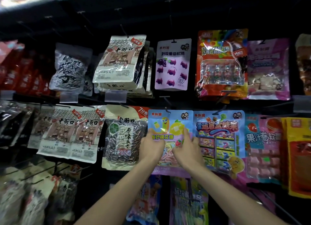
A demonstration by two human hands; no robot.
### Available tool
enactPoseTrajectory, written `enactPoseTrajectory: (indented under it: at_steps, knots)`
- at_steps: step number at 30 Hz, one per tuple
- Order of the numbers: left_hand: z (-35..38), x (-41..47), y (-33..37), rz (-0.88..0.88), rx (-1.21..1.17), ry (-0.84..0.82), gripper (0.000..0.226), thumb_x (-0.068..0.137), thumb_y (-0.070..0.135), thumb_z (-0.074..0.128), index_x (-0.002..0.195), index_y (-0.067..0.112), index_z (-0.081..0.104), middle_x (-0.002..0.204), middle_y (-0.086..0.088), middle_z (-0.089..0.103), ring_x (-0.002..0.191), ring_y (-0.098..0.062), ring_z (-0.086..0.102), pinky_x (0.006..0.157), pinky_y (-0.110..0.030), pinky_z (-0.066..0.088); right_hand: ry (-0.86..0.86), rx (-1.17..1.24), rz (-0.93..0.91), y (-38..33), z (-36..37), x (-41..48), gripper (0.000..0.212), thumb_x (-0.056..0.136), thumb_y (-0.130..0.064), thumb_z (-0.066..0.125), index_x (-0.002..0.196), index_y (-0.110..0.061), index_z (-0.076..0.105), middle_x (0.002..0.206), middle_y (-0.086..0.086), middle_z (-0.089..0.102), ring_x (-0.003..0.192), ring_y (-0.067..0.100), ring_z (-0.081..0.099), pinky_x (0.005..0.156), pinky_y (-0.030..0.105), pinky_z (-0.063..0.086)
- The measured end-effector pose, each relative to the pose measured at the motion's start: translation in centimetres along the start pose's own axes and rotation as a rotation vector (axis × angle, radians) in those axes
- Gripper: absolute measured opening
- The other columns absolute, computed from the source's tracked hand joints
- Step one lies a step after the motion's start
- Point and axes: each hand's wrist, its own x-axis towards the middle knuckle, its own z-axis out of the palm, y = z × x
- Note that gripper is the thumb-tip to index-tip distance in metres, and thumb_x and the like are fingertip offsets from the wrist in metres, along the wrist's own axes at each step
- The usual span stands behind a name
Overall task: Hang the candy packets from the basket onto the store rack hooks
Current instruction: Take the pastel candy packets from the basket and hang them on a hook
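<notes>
1. The candy packet [170,122], pastel blue over lilac with a clear window of twisted sweets, hangs flat against the rack. Its header meets a black hook [166,109], whose tip shows in front of the punched hole.
2. The left hand [152,147] grips the packet's left edge at mid-height, thumb across the front. The right hand [186,150] holds the right edge in much the same way, fingers partly wrapped behind.
3. I'd judge it light, soft and crinkly, with slippery glossy film. The sweets sag low, so the stiffer header looks the best place to steer from. Squeezing the window could crush them.
4. Just left of the packet hangs a seed packet [124,137]. A blue box-print packet [218,137] sits right beside it on the other side, and a grape packet [173,65] hangs above.
5. The basket isn't in view.
</notes>
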Motion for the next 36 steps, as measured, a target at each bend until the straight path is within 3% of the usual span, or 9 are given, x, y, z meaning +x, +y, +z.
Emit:
enactPoseTrajectory:
  at_steps: [4,7,10,15,22,25,29,31,36]
  knots:
    - [2.1,2.1,-1.5,0.007,0.063,0.01,0.086,0.071,0.043,0.05,0.153,0.05,0.027,0.117,-0.016,0.068,0.093,-0.037,0.071,0.082,-0.06,0.06,0.006,-0.022,-0.006,0.9,0.8,1.2,0.091,0.093,-0.028,0.06,0.164,-0.035,0.002,0.154,0.017,0.027,0.117,0.037,0.056,0.082,0.04,0.051]
    - [2.9,2.3,-1.3,0.049,0.123,0.003,0.091,0.074,0.043,0.055,0.159,0.045,0.024,0.13,-0.025,0.06,0.104,-0.042,0.067,0.081,-0.052,0.06,-0.004,-0.048,-0.005,1.4,1.0,2.2,0.095,0.091,-0.028,0.063,0.163,-0.036,0.002,0.149,0.018,0.03,0.123,0.038,0.05,0.089,0.044,0.053]
    - [3.3,2.4,-1.3,0.096,0.244,0.012,0.089,0.087,0.042,0.065,0.162,0.046,0.019,0.15,-0.011,0.04,0.117,-0.033,0.061,0.09,-0.04,0.053,-0.023,-0.093,-0.028,1.9,1.2,3.0,0.103,0.09,-0.029,0.07,0.164,-0.035,-0.001,0.147,0.018,0.03,0.123,0.038,0.05,0.085,0.042,0.055]
    - [4.1,3.8,-2.2,0.133,0.451,-0.007,0.11,0.084,0.054,0.079,0.163,0.047,0.002,0.163,-0.014,0.027,0.133,-0.038,0.053,0.1,-0.05,0.055,-0.05,-0.13,-0.044,2.1,1.7,4.0,0.109,0.091,-0.031,0.074,0.164,-0.032,-0.007,0.148,0.017,0.028,0.127,0.037,0.047,0.083,0.041,0.05]
    - [4.6,2.0,-2.9,0.233,0.517,0.009,0.109,0.092,0.029,0.079,0.166,0.032,-0.001,0.165,-0.015,-0.009,0.151,-0.043,0.021,0.11,-0.05,0.045,0.042,-0.238,-0.072,2.0,1.9,2.0,0.101,0.096,-0.025,0.071,0.165,-0.026,-0.002,0.161,0.021,0.011,0.146,0.039,0.025,0.089,0.042,0.054]
    - [4.0,0.8,-2.9,0.348,0.671,0.066,0.099,0.09,0.024,0.079,0.164,0.029,0.013,0.164,-0.015,0.002,0.152,-0.041,0.018,0.105,-0.046,0.051,0.121,-0.4,-0.179,2.2,1.8,1.4,0.087,0.094,-0.021,0.074,0.162,-0.02,0.02,0.163,0.024,0.014,0.15,0.041,0.021,0.092,0.04,0.056]
    - [3.5,-0.7,-3.7,0.432,0.908,0.064,0.089,0.094,0.022,0.071,0.162,0.031,0.015,0.165,-0.011,0.019,0.151,-0.035,0.02,0.105,-0.048,0.049,0.124,-0.503,-0.34,3.2,1.6,0.8,0.075,0.081,0.006,0.071,0.148,-0.016,0.048,0.148,0.022,0.042,0.133,0.041,0.047,0.085,0.043,0.056]
    - [3.4,-1.2,-4.1,0.437,0.954,0.032,0.085,0.094,0.016,0.066,0.161,0.03,0.015,0.165,-0.011,0.02,0.146,-0.035,0.028,0.1,-0.049,0.05,0.098,-0.527,-0.4,3.8,1.6,0.3,0.08,0.078,0.006,0.073,0.149,-0.018,0.046,0.144,0.018,0.045,0.131,0.039,0.05,0.088,0.044,0.053]
    - [3.7,-1.4,-4.7,0.406,0.981,-0.024,0.085,0.098,0.023,0.062,0.163,0.025,0.009,0.167,-0.015,0.011,0.146,-0.037,0.032,0.104,-0.051,0.048,-0.033,-0.582,-0.468,4.6,1.7,-0.4,0.093,0.083,0.0,0.073,0.16,-0.021,0.025,0.167,0.02,0.018,0.155,0.038,0.02,0.119,0.048,0.029]
